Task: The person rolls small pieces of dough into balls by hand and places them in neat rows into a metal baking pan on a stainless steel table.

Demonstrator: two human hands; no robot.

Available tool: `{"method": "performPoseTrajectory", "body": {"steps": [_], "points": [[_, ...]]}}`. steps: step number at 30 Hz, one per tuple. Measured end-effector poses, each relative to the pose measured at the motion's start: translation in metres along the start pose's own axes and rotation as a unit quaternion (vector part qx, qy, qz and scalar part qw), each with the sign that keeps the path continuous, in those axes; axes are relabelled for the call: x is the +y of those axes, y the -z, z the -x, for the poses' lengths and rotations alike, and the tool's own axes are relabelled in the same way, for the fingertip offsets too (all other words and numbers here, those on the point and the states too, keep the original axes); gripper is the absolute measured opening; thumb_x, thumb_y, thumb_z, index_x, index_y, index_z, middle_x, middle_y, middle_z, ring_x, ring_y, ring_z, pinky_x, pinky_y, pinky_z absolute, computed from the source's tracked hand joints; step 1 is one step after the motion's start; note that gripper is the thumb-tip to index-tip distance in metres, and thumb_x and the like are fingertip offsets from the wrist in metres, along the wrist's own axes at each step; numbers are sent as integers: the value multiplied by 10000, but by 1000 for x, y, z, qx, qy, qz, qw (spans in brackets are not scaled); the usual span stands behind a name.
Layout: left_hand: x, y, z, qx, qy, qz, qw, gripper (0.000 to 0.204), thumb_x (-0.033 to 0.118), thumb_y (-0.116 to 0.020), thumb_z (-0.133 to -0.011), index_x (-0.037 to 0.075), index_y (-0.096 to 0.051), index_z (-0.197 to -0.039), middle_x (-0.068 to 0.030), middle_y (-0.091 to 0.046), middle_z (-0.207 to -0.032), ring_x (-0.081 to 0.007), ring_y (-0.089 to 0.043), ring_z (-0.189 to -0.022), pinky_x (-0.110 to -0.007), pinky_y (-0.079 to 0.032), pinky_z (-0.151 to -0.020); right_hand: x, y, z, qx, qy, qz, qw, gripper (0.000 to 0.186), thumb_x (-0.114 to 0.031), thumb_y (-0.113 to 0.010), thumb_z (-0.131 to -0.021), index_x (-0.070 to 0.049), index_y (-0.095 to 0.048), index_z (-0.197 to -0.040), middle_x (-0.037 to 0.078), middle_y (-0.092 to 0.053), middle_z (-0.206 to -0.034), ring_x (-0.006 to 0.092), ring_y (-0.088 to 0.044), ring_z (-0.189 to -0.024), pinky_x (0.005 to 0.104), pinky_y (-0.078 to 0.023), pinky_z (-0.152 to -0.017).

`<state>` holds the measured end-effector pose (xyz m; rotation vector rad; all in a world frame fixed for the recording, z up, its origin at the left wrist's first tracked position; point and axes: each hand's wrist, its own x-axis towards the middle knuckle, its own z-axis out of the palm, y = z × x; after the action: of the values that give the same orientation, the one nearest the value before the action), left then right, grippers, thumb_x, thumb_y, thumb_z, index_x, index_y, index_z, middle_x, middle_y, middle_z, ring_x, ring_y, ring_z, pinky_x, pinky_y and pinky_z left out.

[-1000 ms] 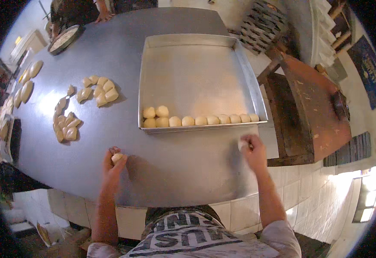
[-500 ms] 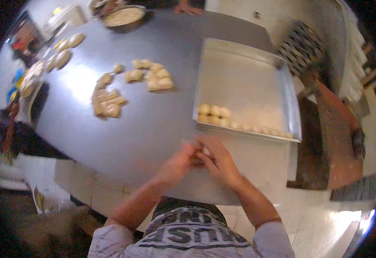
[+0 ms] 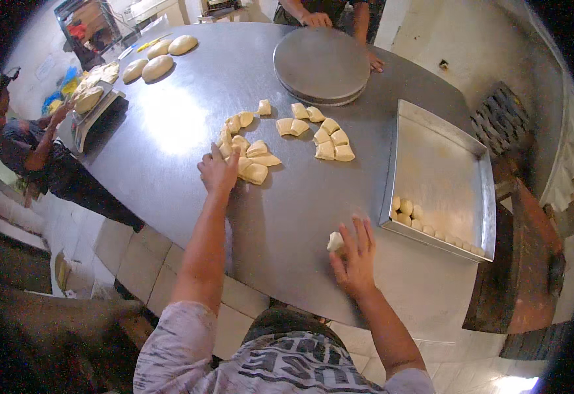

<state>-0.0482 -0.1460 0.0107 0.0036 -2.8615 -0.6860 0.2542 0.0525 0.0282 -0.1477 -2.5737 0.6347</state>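
Observation:
My left hand (image 3: 219, 175) reaches out to the left cluster of cut dough pieces (image 3: 255, 172), its fingers apart at the cluster's near left edge. Whether its fingertips press on a piece is hard to make out. Close to the table's front edge, my right hand (image 3: 358, 262) has its fingers spread. A single small lump of dough (image 3: 335, 241) lies on the steel beside its thumb and index finger. More cut dough pieces (image 3: 333, 140) sit in a second group to the right. A metal tray (image 3: 395, 164) holds rows of small dough balls (image 3: 406, 207) along its near side.
Large dough rounds (image 3: 158, 67) rest at the far left of the steel table (image 3: 280, 210). A round metal disc (image 3: 321, 65) lies at the back, with a co-worker's hands (image 3: 318, 20) at it. Another person (image 3: 37, 141) stands at the left by a scale (image 3: 99, 111) bearing dough.
My hands, together before, have parted: the left went forward to the dough cluster, the right moved rightward. A dough lump now shows beside the right hand. The view has shifted; the round disc appears.

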Motion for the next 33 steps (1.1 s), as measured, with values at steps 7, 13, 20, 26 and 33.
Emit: {"method": "performPoseTrajectory", "body": {"steps": [7, 13, 20, 26, 33], "points": [[-71, 8, -27, -156, 66, 261, 950, 561, 239, -527, -878, -29, -333, -1332, -189, -538, -1136, -320, -564, -992, -431, -468, -846, -4, 64, 60, -21, -107, -52, 993, 405, -76, -623, -772, -74, -543, -1169, 178, -441, -1276, 345, -426, -1162, 435, -391, -941], [13, 66, 174, -352, 121, 691, 620, 374, 90, -520, -881, 47, -427, -1241, -86, -539, -1097, -201, -560, -961, -318, -481, -837, -26, 60, 47, 12, -298, -363, 882, 390, -122, -616, -828, -13, -526, -1192, 187, -489, -1239, 277, -473, -1153, 380, -408, -942], [66, 72, 212, -306, -46, 530, 790, 141, 87, -544, -884, 76, -540, -1024, -78, -552, -1058, -171, -558, -880, -293, -483, -796, 5, 79, 86, -3, -362, -308, 880, 381, -11, -559, -842, -70, -548, -1219, 74, -560, -1185, 144, -531, -1035, 282, -486, -806], [84, 75, 198, -338, 45, 640, 688, 128, 141, -528, -905, 89, -480, -1012, -59, -537, -1048, -178, -570, -862, -297, -494, -710, 86, 155, 180, -52, -217, 297, 929, 397, -130, -550, -843, -78, -518, -1235, 162, -494, -1228, 344, -450, -1125, 415, -388, -917], [133, 26, 261, -437, -18, 445, 781, 207, 103, -642, -807, 139, -444, -855, 22, -460, -797, -72, -438, -685, -211, -364, -578, 121, 111, 140, 32, -198, 138, 970, 294, -271, -613, -762, -56, -530, -945, 175, -526, -1055, 353, -478, -1016, 479, -359, -880]]}}
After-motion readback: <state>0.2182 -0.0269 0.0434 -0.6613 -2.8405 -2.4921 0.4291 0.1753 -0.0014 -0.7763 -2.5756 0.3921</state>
